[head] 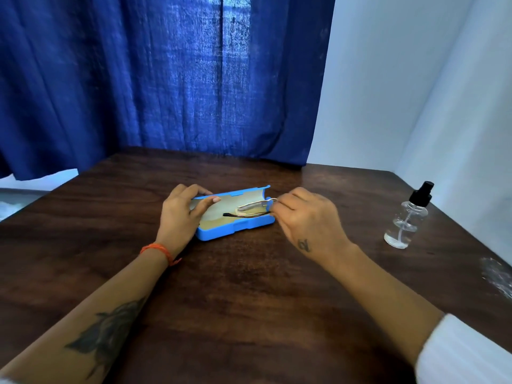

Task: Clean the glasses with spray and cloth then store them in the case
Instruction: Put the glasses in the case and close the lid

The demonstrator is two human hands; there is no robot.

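- Thin-framed folded glasses (249, 211) are lying inside the open blue plastic case (235, 230) on the table (249, 286).
- Right hand (307, 217) is pinching, seemingly, their end; left hand (180, 214) is gripping the case.
- Closing now is risking a trapped temple.

Tattooed forearm (105, 336), orange wrist thread (158, 249), white right sleeve (465, 353), small hand tattoo (303, 245).

The right hand (302, 217) hides one end of the glasses (249, 212) in the case (235, 231).
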